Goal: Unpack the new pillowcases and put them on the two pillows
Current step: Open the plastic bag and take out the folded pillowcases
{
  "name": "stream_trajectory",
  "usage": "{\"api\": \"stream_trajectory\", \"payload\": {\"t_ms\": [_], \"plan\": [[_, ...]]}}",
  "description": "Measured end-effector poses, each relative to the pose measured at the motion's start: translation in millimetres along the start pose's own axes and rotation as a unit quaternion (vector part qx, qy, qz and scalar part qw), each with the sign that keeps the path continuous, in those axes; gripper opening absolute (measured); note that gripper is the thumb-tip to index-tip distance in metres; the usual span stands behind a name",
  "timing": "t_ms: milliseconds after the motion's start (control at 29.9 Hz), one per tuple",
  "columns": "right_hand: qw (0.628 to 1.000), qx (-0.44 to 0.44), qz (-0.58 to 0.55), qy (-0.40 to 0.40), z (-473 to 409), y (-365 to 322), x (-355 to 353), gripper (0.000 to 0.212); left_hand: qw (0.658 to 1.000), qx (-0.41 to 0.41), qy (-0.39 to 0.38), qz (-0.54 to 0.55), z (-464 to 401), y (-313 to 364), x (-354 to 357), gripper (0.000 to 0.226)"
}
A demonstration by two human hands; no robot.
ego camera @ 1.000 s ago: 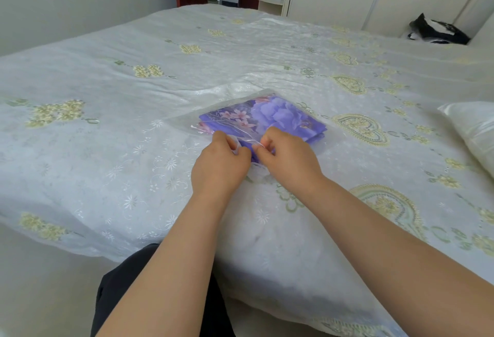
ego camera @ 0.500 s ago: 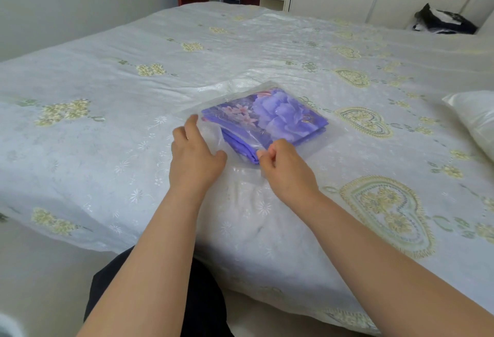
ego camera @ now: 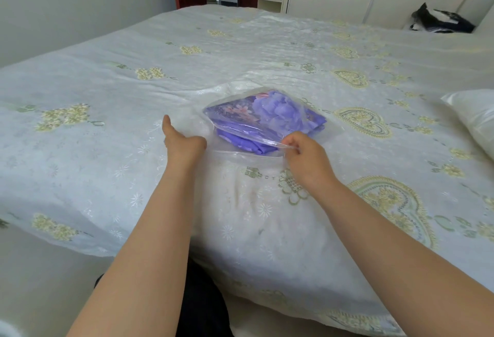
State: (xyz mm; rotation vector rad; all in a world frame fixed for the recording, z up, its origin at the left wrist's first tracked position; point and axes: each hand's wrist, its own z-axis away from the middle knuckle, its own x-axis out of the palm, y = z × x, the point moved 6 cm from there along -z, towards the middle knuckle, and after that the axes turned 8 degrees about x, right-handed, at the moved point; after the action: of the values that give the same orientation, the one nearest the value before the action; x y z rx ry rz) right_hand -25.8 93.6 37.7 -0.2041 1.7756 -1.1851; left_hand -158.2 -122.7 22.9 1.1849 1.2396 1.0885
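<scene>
— where's the pack now?

— the clear plastic bag (ego camera: pixel 270 122) lies on the bed (ego camera: pixel 240 56), near the edge in front of me. the folded purple pillowcases (ego camera: pixel 275 112) are inside it, floral print facing up.

— what's your right hand doing?

— my right hand (ego camera: pixel 302 153) pinches the near edge of the bag's top layer and lifts it, so the mouth gapes and a purple fold shows underneath.

— and the left?

— my left hand (ego camera: pixel 181 141) sits at the bag's left near corner, thumb stretched out to the side. the fingers are tucked out of sight at the plastic, so i can't tell whether they grip it or just press on it.

— anything else around?

— a white pillow (ego camera: pixel 475 120) lies at the right side of the bed, well apart from the bag. a dark bundle (ego camera: pixel 438 21) rests at the far right corner. the bedspread is white with yellow flower and heart patterns.
</scene>
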Motion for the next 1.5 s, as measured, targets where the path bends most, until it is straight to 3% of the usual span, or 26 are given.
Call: {"api": "stream_trajectory", "payload": {"t_ms": [200,267,367,501,601,668,802,902,1169,1303,1403,1436,1503], "plan": [[0.995,-0.037,0.077,-0.052,9,10,8,0.013,0.974,0.175,-0.035,-0.139,8,19,13,0.102],[0.992,-0.049,0.107,-0.05,11,14,10,0.015,0.965,0.189,-0.06,-0.173,9,19,18,0.105],[0.989,-0.061,0.128,-0.038,13,13,11,0.027,0.952,0.217,-0.071,-0.203,10,17,21,0.091],[0.988,-0.051,0.147,-0.005,10,9,5,0.041,0.948,0.214,-0.021,-0.236,6,17,9,0.074],[0.981,-0.065,0.182,0.023,2,9,-6,0.036,0.956,0.173,0.037,-0.233,7,15,-9,0.08],[0.973,-0.079,0.216,0.033,-6,10,-14,0.032,0.946,0.174,0.009,-0.272,11,14,-7,0.088],[0.969,-0.092,0.231,-0.007,-19,15,-19,0.026,0.907,0.288,-0.081,-0.298,23,23,20,0.091],[0.963,-0.124,0.24,-0.02,-14,14,-22,0.036,0.881,0.35,-0.072,-0.309,27,31,32,0.064],[0.933,-0.064,0.315,0.165,-8,21,-87,0.023,0.887,0.342,-0.036,-0.309,16,32,29,0.031],[0.938,-0.011,0.326,0.114,-3,19,-87,0.027,0.879,0.354,-0.071,-0.313,29,32,41,0.035],[0.963,-0.013,0.262,0.061,5,15,-74,0.028,0.888,0.319,-0.09,-0.32,39,32,48,0.01],[0.965,-0.013,0.257,0.055,5,15,-74,0.03,0.892,0.302,-0.082,-0.325,41,34,48,0.012],[0.955,-0.033,0.272,0.11,8,11,-83,0.04,0.907,0.276,-0.053,-0.314,42,37,44,0.027]]}}
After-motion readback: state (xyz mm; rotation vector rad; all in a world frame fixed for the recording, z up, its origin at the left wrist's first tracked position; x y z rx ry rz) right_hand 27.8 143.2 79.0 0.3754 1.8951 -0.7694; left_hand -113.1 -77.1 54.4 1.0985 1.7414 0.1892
